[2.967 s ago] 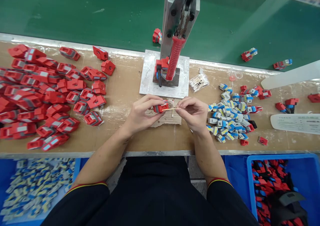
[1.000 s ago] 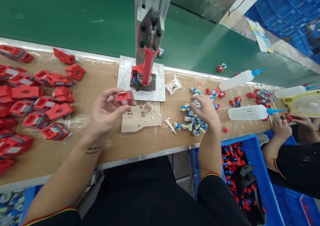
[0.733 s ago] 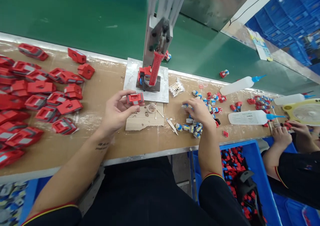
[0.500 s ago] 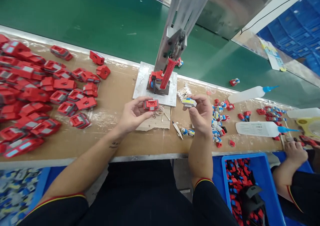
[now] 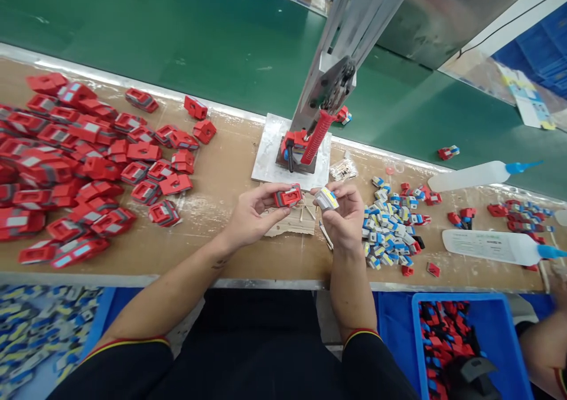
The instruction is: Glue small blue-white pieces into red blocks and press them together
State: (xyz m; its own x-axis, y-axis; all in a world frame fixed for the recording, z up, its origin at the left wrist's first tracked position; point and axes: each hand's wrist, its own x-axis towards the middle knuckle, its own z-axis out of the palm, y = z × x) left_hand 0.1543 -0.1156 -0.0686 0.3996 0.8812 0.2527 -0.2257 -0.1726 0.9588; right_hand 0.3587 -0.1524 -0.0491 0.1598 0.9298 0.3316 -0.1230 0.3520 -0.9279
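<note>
My left hand [image 5: 258,214] grips a red and grey plastic part [image 5: 287,196] between thumb and fingers, its recessed side showing. Close by on the right, my right hand [image 5: 344,214] pinches a small white part with yellow and blue areas [image 5: 326,198]. The two parts are apart, with a narrow gap between them. Both are held over a torn cardboard piece [image 5: 295,223] carrying cotton swabs. Behind them stands a hand press with a red handle [image 5: 319,135] on a metal plate [image 5: 266,152]; a red and blue piece sits under it.
Many red parts [image 5: 97,169] cover the left of the table. At right lie small white-blue parts [image 5: 385,228] and two bottles [image 5: 469,177] [image 5: 485,244] with blue tips. A blue bin [image 5: 498,329] is below the edge. Another person's arm [image 5: 547,344] shows at far right.
The view has shifted, so the table things appear farther right or lower. My hands are nearer each other, and the white part has turned in my right fingers. The other person's hand has moved.
</note>
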